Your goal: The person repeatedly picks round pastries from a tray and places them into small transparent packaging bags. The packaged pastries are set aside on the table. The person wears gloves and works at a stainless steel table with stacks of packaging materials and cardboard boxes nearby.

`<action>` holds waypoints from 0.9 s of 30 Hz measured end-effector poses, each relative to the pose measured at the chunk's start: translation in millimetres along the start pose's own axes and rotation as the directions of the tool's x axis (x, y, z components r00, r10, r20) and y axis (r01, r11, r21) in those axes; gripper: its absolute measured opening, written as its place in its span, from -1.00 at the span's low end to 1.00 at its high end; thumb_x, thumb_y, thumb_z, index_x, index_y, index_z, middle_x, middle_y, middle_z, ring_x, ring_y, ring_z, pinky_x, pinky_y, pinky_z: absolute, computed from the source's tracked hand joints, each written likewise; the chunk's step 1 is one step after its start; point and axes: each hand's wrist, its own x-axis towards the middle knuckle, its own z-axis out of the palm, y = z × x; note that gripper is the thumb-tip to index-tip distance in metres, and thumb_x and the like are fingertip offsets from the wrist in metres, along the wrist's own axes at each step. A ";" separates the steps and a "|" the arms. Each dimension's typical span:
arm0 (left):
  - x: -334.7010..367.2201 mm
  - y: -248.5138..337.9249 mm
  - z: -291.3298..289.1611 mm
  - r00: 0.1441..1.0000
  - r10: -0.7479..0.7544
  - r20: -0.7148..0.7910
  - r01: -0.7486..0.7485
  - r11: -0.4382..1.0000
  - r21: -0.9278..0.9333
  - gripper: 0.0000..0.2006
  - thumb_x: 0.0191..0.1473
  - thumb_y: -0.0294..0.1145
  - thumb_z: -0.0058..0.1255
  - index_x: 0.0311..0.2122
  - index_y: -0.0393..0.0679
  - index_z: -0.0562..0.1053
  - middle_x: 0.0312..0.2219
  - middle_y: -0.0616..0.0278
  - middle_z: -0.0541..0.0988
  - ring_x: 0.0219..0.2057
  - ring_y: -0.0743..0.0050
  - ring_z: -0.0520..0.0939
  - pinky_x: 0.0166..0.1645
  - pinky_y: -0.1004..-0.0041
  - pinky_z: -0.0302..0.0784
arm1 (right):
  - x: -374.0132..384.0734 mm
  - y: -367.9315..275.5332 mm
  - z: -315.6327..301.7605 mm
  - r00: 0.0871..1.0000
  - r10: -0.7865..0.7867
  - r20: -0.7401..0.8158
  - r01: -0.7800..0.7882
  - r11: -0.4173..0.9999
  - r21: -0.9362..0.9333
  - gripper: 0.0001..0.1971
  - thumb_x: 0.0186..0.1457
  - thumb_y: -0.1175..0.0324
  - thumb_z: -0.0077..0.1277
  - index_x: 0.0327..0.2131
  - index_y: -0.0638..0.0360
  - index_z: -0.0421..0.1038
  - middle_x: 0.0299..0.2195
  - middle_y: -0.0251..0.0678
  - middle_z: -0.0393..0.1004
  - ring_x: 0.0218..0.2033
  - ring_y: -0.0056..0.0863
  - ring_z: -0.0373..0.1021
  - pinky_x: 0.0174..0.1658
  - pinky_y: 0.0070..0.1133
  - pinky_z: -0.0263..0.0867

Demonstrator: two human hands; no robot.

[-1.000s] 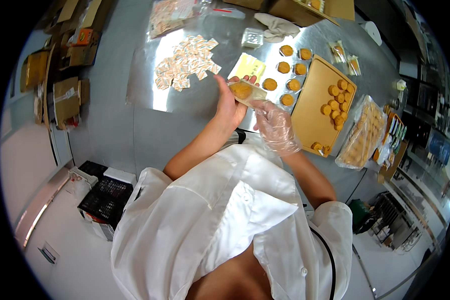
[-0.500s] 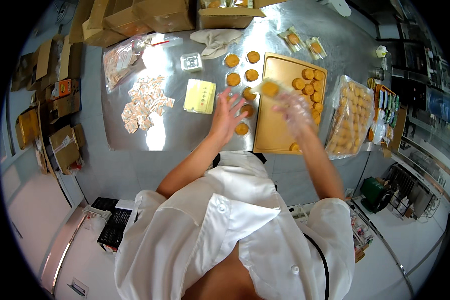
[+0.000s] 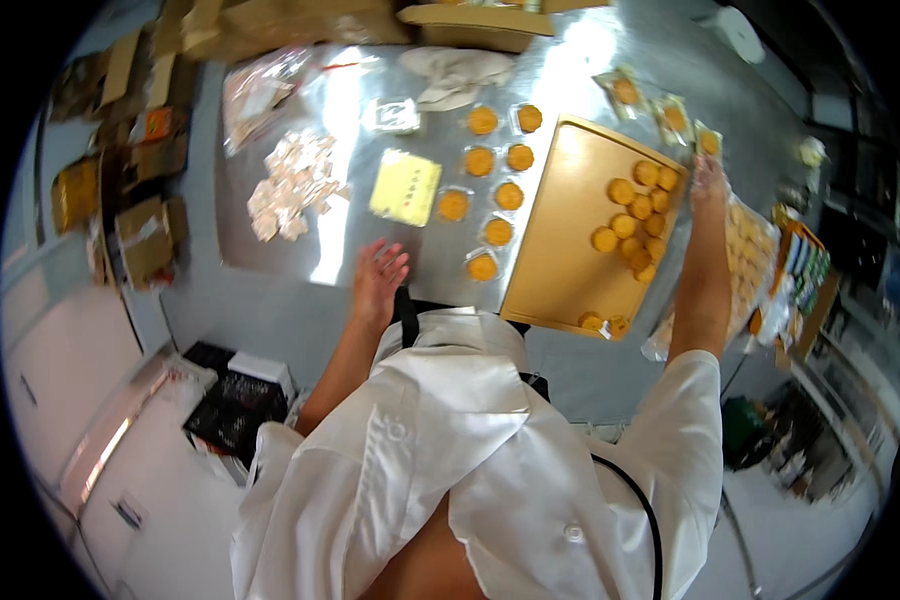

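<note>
At the far right of the steel table, my right hand [image 3: 708, 185], in a thin clear glove, grips the near end of a bagged mooncake [image 3: 708, 141]. This packet is beside two other bagged mooncakes [image 3: 673, 118]. My left hand [image 3: 378, 275] is bare and empty, fingers apart, at the table's front edge. Beyond it is a stack of yellow printed packets [image 3: 406, 188]. Round golden mooncakes [image 3: 497, 232] sit in small clear holders, in two uneven columns left of the tan tray [image 3: 555, 225]. Several more mooncakes [image 3: 638, 222] crowd the tray's right side.
Small sachets [image 3: 295, 180] are heaped at the left, near a clear plastic bag [image 3: 255, 100]. A clear box [image 3: 394, 115] and a crumpled cloth [image 3: 455, 75] lie farther back. Cardboard boxes [image 3: 480, 25] line the far edge. Right of the tray is a big bag of pale rounds [image 3: 750, 245].
My right hand has moved from over the tray to the far right with the bagged mooncake. My left hand has drawn back from the mooncake columns to the front edge. The view has shifted slightly.
</note>
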 end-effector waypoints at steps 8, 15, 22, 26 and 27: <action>65.5 34.4 40.4 0.547 0.786 0.290 -0.538 0.063 0.841 -0.67 0.00 -0.28 0.19 -0.15 -0.20 0.46 -0.25 0.07 0.55 -0.29 0.09 0.57 -0.09 0.23 0.41 | -9.8 35.3 -37.1 0.976 -0.152 -0.155 0.139 0.986 -0.092 -0.81 0.18 0.31 0.00 -0.22 0.20 0.47 -0.32 -0.30 0.51 -0.46 -0.43 0.44 -0.40 -0.53 0.41; 129.5 62.1 51.1 0.650 0.709 0.274 -0.373 -0.016 0.928 -0.69 -0.16 -0.28 0.29 -0.26 -0.11 0.52 -0.44 0.16 0.61 -0.37 0.09 0.62 -0.27 0.20 0.47 | -250.4 77.1 2.9 0.881 -0.379 0.283 0.461 0.821 -0.336 -0.82 0.11 0.38 0.12 -0.23 0.22 0.47 -0.38 -0.30 0.51 -0.46 -0.59 0.44 -0.54 -0.70 0.33; 119.6 71.4 45.4 0.703 0.657 0.273 -0.388 0.033 0.921 -0.82 -0.11 -0.32 0.23 -0.37 -0.14 0.57 -0.52 0.13 0.59 -0.45 0.08 0.62 -0.34 0.21 0.48 | -343.5 123.8 20.4 0.828 -0.321 0.460 0.516 0.757 -0.400 -0.80 0.14 0.34 0.09 -0.22 0.26 0.48 -0.35 -0.29 0.48 -0.51 -0.59 0.41 -0.48 -0.65 0.41; 119.2 69.2 36.5 0.402 0.817 0.413 -0.584 -0.118 0.803 -0.83 -0.07 -0.33 0.22 -0.36 -0.18 0.59 -0.55 0.06 0.59 -0.51 0.03 0.61 -0.37 0.19 0.49 | -381.6 142.3 48.2 0.736 -0.318 0.597 0.620 0.671 -0.407 -0.80 0.15 0.35 0.05 -0.19 0.23 0.48 -0.38 -0.31 0.50 -0.52 -0.60 0.41 -0.47 -0.64 0.40; 117.5 70.2 36.5 0.427 0.807 0.408 -0.591 -0.092 0.801 -0.82 -0.07 -0.34 0.22 -0.35 -0.18 0.59 -0.54 0.05 0.60 -0.51 0.02 0.61 -0.37 0.21 0.49 | -390.1 144.8 56.8 0.747 -0.269 0.607 0.597 0.674 -0.436 -0.80 0.15 0.35 0.05 -0.19 0.23 0.48 -0.37 -0.30 0.51 -0.49 -0.59 0.43 -0.44 -0.63 0.41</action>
